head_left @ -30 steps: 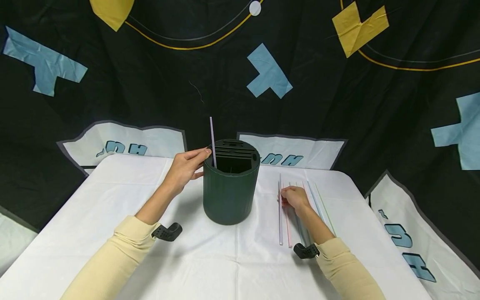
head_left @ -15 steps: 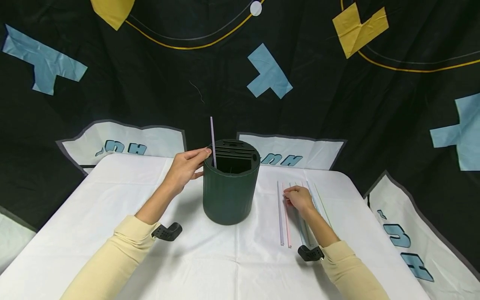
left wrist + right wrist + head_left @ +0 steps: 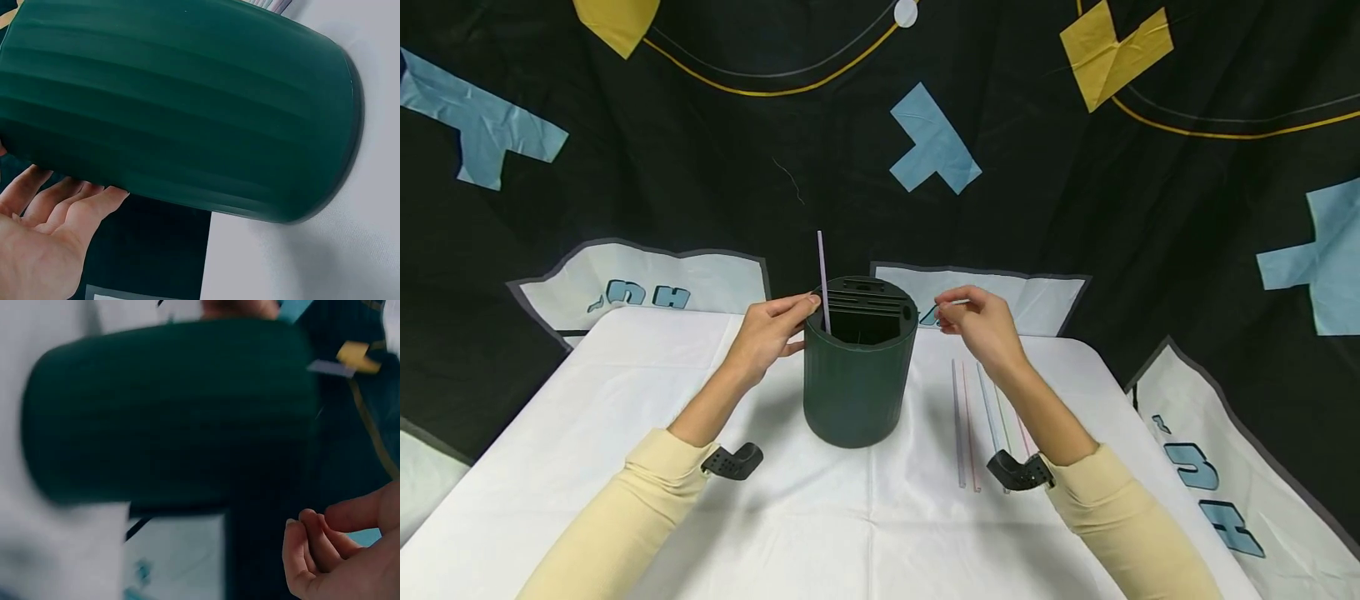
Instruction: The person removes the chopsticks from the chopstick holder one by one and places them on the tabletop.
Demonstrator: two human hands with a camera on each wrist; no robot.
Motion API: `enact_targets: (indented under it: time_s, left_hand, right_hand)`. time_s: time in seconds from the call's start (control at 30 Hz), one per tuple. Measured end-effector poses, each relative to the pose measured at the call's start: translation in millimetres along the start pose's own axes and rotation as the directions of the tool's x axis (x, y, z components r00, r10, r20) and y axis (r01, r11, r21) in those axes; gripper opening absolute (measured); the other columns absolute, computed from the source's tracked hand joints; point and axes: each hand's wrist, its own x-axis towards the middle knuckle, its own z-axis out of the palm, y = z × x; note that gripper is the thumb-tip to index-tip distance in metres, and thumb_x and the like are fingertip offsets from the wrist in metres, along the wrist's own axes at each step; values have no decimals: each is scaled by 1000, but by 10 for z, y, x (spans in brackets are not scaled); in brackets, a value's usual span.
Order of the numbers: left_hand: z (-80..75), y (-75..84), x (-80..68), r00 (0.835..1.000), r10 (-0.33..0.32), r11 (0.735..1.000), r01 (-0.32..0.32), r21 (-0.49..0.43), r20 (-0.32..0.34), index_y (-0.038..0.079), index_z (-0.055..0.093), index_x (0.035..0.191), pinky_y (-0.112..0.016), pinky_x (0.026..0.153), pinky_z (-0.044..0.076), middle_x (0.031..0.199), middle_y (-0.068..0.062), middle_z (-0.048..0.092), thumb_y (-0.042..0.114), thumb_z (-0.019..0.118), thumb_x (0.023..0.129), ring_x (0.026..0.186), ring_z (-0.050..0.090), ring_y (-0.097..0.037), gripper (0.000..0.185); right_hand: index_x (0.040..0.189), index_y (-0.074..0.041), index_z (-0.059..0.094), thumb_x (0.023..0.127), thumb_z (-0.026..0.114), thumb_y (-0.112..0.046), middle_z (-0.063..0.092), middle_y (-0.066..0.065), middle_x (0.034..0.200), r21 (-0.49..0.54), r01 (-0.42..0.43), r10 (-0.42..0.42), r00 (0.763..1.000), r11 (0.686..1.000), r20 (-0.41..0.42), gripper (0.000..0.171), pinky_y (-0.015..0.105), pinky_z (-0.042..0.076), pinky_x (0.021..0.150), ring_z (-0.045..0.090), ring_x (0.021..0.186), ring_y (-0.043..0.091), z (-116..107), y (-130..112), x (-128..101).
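Note:
A round dark green utensil holder (image 3: 854, 396), with knife slots across the back of its top and an open compartment in front, stands upright on the table. One lilac drinking straw (image 3: 822, 271) sticks up from its left side. My left hand (image 3: 765, 331) grips the holder's left rim; its fingers (image 3: 69, 206) lie against the outer wall in the left wrist view. Raised to the right of the holder is my right hand (image 3: 977, 325), its fingers loosely curled and the thumb near the index fingertip. Nothing shows between those fingertips in the right wrist view.
Several thin coloured straws (image 3: 967, 433) lie side by side on the table right of the holder, partly covered by my right forearm. A white cloth (image 3: 820, 542) covers the table. Behind hangs a black curtain (image 3: 722, 183) with blue and yellow shapes.
My right hand has left the straws on the table, rising and moving left toward the holder. The left hand keeps its place at the rim.

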Motion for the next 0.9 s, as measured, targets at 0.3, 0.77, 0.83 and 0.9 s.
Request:
enact_targets:
  time_s: [0.3,0.77,0.83,0.9]
  left_hand:
    - [-2,3,-10,1000,-4,1000,4,8,-1,10,59,143,-51,100,54,145,-11,59,41,62,101,136,55,-31,52]
    - [-23,19,-1,1000,-10,1000,10,-11,20,9,60,142,-51,101,54,147,-12,58,44,62,100,137,54,-30,55]
    - [-25,18,0,1000,-7,1000,8,-14,26,8,59,143,-51,100,54,147,-12,57,43,61,101,137,54,-30,55]
    - [-28,13,-1,1000,-6,1000,7,-17,30,8,58,144,-50,99,54,148,-13,56,41,60,102,137,54,-31,54]
  right_hand:
    - [117,2,68,101,60,-6,70,17,114,54,48,-55,988,997,145,20,31,61,91,71,101,27,470,-534,40]
    - [110,-5,72,97,68,-15,72,10,109,-10,100,-95,969,995,227,17,38,58,96,70,100,23,973,-588,173]
    - [109,-7,73,95,72,-17,74,8,106,-27,96,-88,970,995,226,17,41,57,97,69,99,22,993,-565,192]
    - [107,-9,73,94,74,-19,75,7,102,-50,103,-89,970,993,227,17,43,56,96,68,98,21,1006,-539,201]
